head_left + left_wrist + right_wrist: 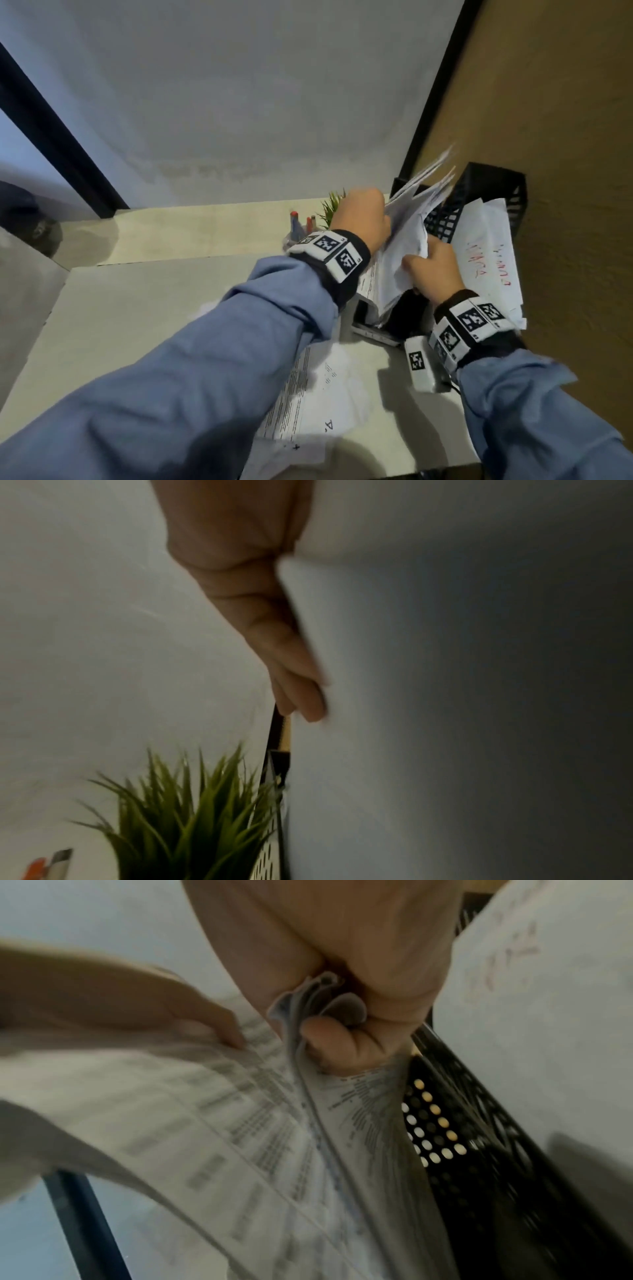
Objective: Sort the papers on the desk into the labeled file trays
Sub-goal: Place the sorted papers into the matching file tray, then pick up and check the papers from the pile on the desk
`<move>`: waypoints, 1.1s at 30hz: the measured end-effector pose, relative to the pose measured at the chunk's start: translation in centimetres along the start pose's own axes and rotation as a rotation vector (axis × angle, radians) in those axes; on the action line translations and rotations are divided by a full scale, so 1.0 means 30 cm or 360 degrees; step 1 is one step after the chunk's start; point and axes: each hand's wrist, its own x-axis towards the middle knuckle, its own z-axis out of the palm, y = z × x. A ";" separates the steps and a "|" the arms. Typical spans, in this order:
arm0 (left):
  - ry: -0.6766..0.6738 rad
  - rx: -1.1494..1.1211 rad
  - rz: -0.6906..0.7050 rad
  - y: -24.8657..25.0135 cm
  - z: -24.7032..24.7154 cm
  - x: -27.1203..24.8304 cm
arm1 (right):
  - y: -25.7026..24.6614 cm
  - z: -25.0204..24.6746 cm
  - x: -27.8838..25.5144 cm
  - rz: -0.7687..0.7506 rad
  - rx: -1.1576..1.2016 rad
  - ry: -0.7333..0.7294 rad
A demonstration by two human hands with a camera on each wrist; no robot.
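Observation:
A sheaf of printed papers (407,240) stands nearly upright at the left side of a black mesh file tray (486,192). My left hand (363,216) holds its upper part: straight fingers (298,669) lie flat on the blank back of a sheet (445,696), and a thumb (205,1020) rests on the printed face (212,1123). My right hand (431,270) grips the bunched lower edge of the sheaf in its fist (346,1031), right beside the tray's perforated wall (462,1137). A white sheet with red handwriting (486,263) leans in the tray.
More printed papers (315,387) lie loose on the pale desk (154,308) in front of me. A small green plant (334,205) and a cup of pens (298,222) stand just left of the tray. A tan wall (565,137) closes off the right.

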 end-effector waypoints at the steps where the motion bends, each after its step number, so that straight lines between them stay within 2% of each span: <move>1: -0.0018 -0.0013 -0.0006 0.016 0.019 0.015 | -0.016 -0.014 0.005 -0.0038 -0.0037 -0.0005; 6: -0.0132 -0.0187 -0.0143 0.029 0.123 0.079 | -0.073 -0.037 0.004 -0.0219 -0.0337 0.0026; 9: -0.0269 -0.0418 -0.0259 -0.012 0.199 0.082 | -0.033 0.008 0.002 -0.0097 -0.0585 -0.0075; 12: -0.0423 -0.0512 -0.0260 -0.058 0.257 0.052 | 0.042 0.064 -0.013 0.0122 -0.0676 -0.0221; 15: -0.0463 -0.0569 -0.0257 -0.093 0.270 0.030 | 0.064 0.084 -0.024 0.0180 -0.0677 -0.0148; 18: -0.0354 -0.0786 -0.0304 -0.127 0.235 -0.002 | 0.037 0.082 -0.035 0.0040 -0.0626 -0.0056; 21: -0.0097 -0.1046 -0.0448 -0.230 0.193 -0.077 | -0.007 0.081 -0.087 -0.0195 -0.0456 0.0023; 24: 0.0108 -0.0834 -0.0747 -0.423 0.187 -0.202 | 0.000 0.130 -0.166 -0.0412 -0.0334 -0.0091; 26: 0.0096 -0.0616 -0.1042 -0.561 0.205 -0.313 | 0.058 0.203 -0.209 -0.0328 -0.0424 -0.0339; 29: -0.0017 -0.0376 -0.1441 -0.721 0.247 -0.481 | 0.177 0.329 -0.267 0.0091 -0.0527 -0.0666; 31: -0.0048 -0.0298 -0.1598 -0.786 0.271 -0.566 | 0.235 0.392 -0.308 0.0357 -0.0506 -0.0732; 33: -0.0056 -0.0327 -0.1660 -0.818 0.289 -0.622 | 0.266 0.436 -0.340 0.0518 -0.0543 -0.0676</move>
